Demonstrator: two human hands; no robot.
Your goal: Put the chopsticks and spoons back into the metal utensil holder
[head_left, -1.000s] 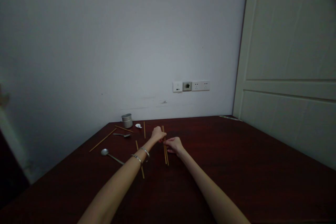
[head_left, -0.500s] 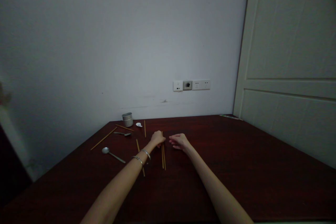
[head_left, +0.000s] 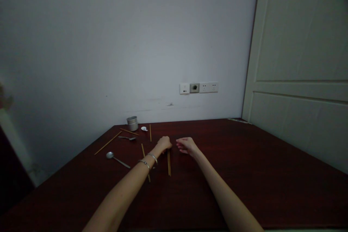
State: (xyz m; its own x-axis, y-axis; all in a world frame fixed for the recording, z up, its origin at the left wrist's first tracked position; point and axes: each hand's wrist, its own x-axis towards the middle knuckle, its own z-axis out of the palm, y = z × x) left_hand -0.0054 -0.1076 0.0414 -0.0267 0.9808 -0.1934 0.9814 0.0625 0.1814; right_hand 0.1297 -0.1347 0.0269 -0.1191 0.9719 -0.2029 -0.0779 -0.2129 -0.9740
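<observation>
Currently, at the centre of a dark red tabletop [head_left: 272, 174], the left hand [head_left: 164, 143] is gripping the far part of a pair of chopsticks [head_left: 169, 165] whose other ends are pointing nearer, while the right hand [head_left: 187, 145] is hovering empty just to the right, fingers loosely curled. Apparently the person is gathering and lining up chopsticks, and the next move is probably calling for a steady left grip while adding the loose chopstick [head_left: 143, 150] lying to the left.
</observation>
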